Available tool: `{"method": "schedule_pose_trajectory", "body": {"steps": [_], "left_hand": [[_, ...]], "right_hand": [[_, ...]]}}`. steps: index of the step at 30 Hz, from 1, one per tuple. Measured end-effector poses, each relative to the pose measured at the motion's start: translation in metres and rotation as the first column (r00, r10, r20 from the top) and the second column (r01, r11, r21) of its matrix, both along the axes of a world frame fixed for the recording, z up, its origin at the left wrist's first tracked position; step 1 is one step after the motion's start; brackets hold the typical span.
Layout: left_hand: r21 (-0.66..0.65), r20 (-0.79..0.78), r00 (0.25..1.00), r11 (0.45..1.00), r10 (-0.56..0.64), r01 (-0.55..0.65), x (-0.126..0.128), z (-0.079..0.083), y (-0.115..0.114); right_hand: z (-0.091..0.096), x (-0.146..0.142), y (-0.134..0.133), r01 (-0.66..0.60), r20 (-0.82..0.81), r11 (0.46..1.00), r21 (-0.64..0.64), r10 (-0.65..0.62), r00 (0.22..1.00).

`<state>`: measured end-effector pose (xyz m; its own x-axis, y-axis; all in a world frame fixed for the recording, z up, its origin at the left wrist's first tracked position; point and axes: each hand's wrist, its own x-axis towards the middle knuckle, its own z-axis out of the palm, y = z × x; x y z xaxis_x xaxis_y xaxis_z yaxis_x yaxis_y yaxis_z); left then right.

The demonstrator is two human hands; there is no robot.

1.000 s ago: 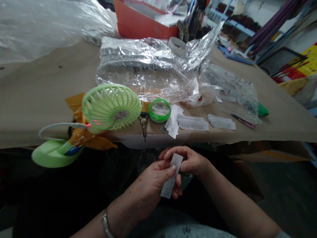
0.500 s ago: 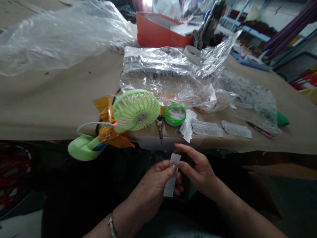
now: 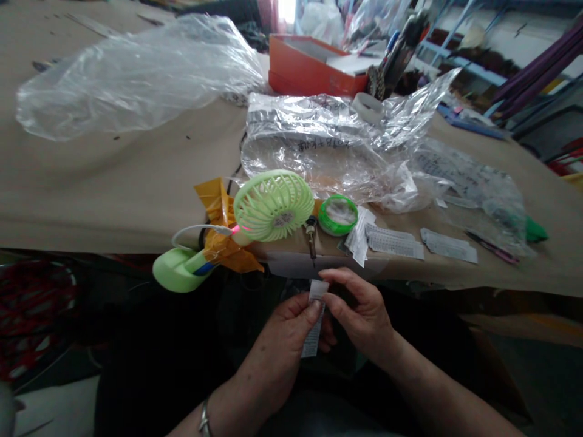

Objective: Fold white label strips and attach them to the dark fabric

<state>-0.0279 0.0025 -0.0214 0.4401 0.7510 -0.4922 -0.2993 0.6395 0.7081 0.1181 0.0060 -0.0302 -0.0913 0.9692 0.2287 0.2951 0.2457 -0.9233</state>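
Observation:
My left hand pinches a narrow white printed label between thumb and fingers, just in front of the table edge. I cannot tell whether it is one label or a thin stack. Beside it is my right hand, thumb at the label's upper right edge and index finger apart above it; its other fingers are partly hidden. On the table edge beyond lie a small pointed tool, a round green tub with whitish content, a fanned bunch of white labels and two printed label stacks, one nearer and one farther right.
A green fan is fastened with brown tape at the table edge. Behind it are clear plastic bags, a tape roll and an orange box. Tweezers-like pink tool lies at right.
The view has shifted so the table things appear farther right. My right index finger has come slightly closer to the label's top; my left hand keeps its hold.

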Motion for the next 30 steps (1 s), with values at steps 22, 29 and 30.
{"method": "schedule_pose_trajectory", "body": {"steps": [22,29,30], "left_hand": [[-0.007,0.104,0.992,0.998,-0.069,0.070,0.003,-0.012,-0.005],[-0.044,0.133,0.989,0.997,-0.061,0.067,0.004,-0.015,-0.007],[-0.043,0.130,0.990,0.997,-0.062,0.068,0.004,-0.015,-0.007]], "right_hand": [[-0.016,0.004,-0.010,-0.043,-0.165,0.972,-0.232,0.004,0.986],[-0.013,0.006,-0.009,-0.024,-0.006,0.996,-0.084,0.024,1.000],[-0.012,0.006,-0.008,-0.025,-0.001,0.996,-0.081,0.025,1.000]]}}
